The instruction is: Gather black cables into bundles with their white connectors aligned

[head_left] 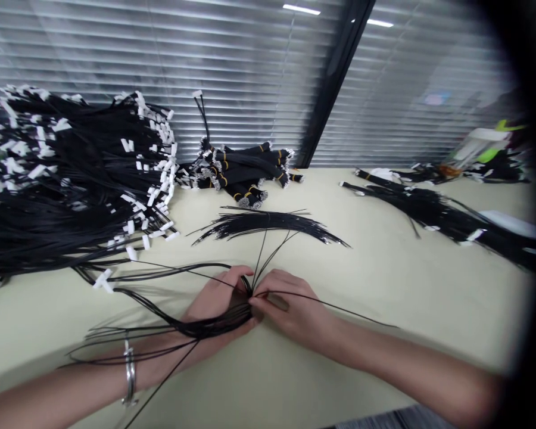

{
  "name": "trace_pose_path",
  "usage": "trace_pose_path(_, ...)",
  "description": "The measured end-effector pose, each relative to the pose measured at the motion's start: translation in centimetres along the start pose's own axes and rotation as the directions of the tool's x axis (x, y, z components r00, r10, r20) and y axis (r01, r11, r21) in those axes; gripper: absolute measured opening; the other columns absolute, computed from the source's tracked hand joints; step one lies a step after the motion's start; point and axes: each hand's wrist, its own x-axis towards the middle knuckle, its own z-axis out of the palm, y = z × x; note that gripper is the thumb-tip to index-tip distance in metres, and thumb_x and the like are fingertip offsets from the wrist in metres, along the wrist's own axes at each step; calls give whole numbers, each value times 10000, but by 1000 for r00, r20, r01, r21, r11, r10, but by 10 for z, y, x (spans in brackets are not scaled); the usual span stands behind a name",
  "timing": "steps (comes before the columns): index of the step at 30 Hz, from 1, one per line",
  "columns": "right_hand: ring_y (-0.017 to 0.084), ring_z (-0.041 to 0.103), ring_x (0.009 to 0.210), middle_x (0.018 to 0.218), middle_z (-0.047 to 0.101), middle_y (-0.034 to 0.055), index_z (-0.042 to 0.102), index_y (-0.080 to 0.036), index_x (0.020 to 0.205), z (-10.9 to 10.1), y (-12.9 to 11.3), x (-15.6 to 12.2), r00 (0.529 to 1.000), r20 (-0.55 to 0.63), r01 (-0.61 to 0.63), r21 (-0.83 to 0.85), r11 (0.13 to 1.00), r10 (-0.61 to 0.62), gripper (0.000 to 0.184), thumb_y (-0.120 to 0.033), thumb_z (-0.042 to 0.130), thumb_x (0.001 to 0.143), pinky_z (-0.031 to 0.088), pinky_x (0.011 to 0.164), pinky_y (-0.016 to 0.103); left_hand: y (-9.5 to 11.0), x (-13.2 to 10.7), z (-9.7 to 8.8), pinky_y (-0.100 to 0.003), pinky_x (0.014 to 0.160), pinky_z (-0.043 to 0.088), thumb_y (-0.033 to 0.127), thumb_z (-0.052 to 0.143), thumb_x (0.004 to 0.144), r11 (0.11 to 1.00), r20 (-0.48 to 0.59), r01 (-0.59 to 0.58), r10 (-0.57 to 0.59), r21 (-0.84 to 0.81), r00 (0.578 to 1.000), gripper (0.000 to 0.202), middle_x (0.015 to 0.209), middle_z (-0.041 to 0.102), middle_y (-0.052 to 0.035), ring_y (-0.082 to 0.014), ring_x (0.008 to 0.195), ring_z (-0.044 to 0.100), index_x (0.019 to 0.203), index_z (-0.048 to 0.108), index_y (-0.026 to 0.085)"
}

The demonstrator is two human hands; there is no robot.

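My left hand (221, 304) is closed around a bundle of thin black wires (209, 325), whose loose ends trail over the wrist and forearm. Some of the wires lead left to white connectors (103, 280) on the table. My right hand (290, 304) meets the left one at the bundle, thumb and index finger pinched on a single black wire (339, 308) that stretches out to the right. A few thin wire ends (268, 259) stick up between the two hands. Just beyond them lies a loose bunch of cut black wires (268, 223).
A large heap of black cables with white connectors (84, 173) fills the left side. Bundles tied with yellow bands (250, 167) lie at the back, against the blinds (232, 71). More black cables (429, 208) and a clear plastic container (480, 146) sit at the right.
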Motion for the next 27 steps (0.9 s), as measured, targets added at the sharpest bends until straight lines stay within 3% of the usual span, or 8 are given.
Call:
trace_pose_path(9,122,516,707,721,594,3,593,-180,758,-2,0,0,994,-50,94,40,995,-92,110,-183,542,855,403,693,260,-4,3,1,-263,547,414,304,536,667,999,-13,-22,22,47,1000,509,817,575,13,-151,583,531,1153,401,236)
trace_pose_path(13,128,541,753,784,605,18,603,-178,813,-5,0,-1,989,-149,22,94,995,-8,73,-181,540,851,431,694,256,-4,3,2,-259,560,416,288,557,651,998,-28,-19,20,63,999,495,804,571,28,-158,623,544,1126,420,265)
trace_pose_path(23,141,555,809,811,627,-3,609,-200,822,-2,6,2,999,-44,6,85,996,-2,94,-130,547,830,435,746,266,-4,3,-1,-269,588,441,300,541,671,999,-34,-23,25,35,999,466,775,577,27,-165,647,556,1126,451,251)
trace_pose_path(27,154,546,806,806,622,6,591,-193,817,-4,6,3,1000,-17,6,43,999,-5,107,-109,525,828,431,736,277,-2,4,-3,-262,594,453,299,582,666,992,-14,-47,49,121,999,490,770,611,32,-172,692,584,1142,481,239)
